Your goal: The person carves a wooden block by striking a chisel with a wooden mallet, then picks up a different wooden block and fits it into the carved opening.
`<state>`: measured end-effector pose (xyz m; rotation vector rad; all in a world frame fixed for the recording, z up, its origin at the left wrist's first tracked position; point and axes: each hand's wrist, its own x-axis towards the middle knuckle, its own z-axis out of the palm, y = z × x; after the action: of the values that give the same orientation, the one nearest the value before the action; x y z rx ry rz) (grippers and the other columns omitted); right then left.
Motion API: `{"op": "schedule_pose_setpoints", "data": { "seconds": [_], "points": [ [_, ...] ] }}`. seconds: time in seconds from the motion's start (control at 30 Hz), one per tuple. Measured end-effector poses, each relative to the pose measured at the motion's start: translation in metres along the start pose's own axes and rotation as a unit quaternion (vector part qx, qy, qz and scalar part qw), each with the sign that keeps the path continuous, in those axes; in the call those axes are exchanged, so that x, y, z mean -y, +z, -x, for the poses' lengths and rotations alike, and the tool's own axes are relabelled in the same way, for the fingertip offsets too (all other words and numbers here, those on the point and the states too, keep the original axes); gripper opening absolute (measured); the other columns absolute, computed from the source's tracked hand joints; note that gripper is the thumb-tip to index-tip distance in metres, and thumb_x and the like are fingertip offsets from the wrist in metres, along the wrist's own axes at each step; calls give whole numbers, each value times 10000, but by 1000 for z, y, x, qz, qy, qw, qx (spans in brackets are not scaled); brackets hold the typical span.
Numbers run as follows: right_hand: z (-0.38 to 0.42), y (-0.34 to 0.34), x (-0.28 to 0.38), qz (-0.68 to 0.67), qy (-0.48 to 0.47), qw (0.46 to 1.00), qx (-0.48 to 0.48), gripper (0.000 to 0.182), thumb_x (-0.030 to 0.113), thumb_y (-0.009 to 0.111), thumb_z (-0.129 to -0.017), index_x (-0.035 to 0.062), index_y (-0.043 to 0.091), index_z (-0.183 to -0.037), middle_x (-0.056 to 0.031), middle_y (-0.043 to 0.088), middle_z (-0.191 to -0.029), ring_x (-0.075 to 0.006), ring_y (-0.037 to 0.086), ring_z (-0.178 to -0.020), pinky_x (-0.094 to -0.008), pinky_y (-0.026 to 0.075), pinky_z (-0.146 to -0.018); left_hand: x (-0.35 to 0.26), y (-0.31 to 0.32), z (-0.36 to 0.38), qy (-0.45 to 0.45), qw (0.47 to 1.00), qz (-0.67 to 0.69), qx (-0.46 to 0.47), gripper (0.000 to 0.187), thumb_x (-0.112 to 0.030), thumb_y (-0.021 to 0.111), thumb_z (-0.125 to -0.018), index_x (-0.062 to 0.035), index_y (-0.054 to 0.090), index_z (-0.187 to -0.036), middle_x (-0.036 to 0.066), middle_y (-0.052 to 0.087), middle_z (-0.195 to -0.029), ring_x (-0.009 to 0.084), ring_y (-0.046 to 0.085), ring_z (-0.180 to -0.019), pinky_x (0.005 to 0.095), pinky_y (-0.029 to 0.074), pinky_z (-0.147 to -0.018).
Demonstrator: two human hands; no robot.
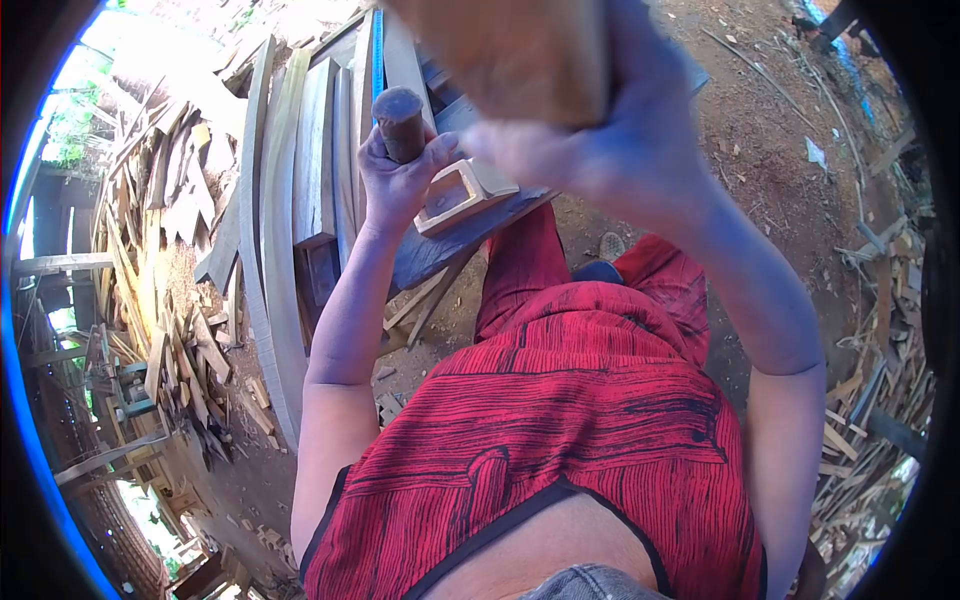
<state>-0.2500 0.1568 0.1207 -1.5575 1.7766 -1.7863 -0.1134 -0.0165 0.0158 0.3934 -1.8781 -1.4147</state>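
Note:
My left hand (392, 185) is wrapped round a thick brown cylindrical handle (404, 138) with a flat, worn round end facing up. Whatever extends below the grip is hidden. Just beside that hand, a pale wooden piece with a rectangular opening (462, 203) lies on a dark plank (440, 243). Raised close to the camera, my right hand (600, 165) is closed on a big brown wooden block (510, 60), blurred and cut off by the top edge. Its fingers are partly hidden behind the block.
Several long boards (285, 170) lie side by side left of the work spot, along with a blue strip (377, 55). Scrap wood is heaped at the far left (175, 230) and along the right (885, 330). A long thin stick (760, 72) lies on the dirt ground (770, 170).

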Motion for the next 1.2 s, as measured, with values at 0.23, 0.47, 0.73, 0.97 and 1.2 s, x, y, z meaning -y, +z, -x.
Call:
{"op": "schedule_pose_setpoints", "data": {
  "seconds": [0.23, 0.47, 0.73, 0.97, 1.2],
  "points": [
    [-8, -16, 18, 178, 87, 973, 120, 521, 166, 795, -603, 26, 575, -1054, -118, 660, -896, -199, 655, -812, -335, 494, -717, 2, -4, 5, 4, 1000, 9, 7, 151, -49, 732, -749, -50, 599, -819, -8, 618, -722, 53, 565, -656, 221, 469, -618],
    [5, -3, -14, 214, 55, 963, 156, 469, 128, 743, -587, 7, 578, -1009, -120, 634, -847, -213, 630, -781, -319, 483, -736, 9, -2, 6, 32, 999, 29, 9, 151, -56, 740, -751, -61, 594, -789, -15, 599, -699, 48, 542, -627, 215, 450, -586],
    [-5, 7, 12, 18, -86, 995, -36, 593, 150, 780, -560, -16, 556, -1083, -95, 649, -813, -159, 645, -803, -308, 501, -730, 4, -5, 8, 27, 999, 29, 11, 108, -27, 696, -757, -37, 612, -824, -2, 638, -746, 75, 611, -718, 232, 501, -677],
    [-9, -23, 20, -4, 88, 987, 137, 595, 93, 776, -604, -3, 551, -1146, -61, 631, -1013, -155, 616, -936, -287, 489, -809, 2, 0, 12, 17, 999, 38, 15, 130, -39, 724, -757, -28, 611, -820, 4, 638, -741, 66, 598, -686, 230, 496, -635],
    [8, -9, 3, 175, 66, 973, 136, 509, 161, 798, -638, 32, 547, -1062, -49, 620, -926, -139, 603, -856, -288, 470, -736, -3, 1, 13, 30, 999, 37, -1, 155, -59, 757, -748, -34, 613, -802, -10, 617, -708, 53, 573, -634, 214, 471, -582]
  ]
}}
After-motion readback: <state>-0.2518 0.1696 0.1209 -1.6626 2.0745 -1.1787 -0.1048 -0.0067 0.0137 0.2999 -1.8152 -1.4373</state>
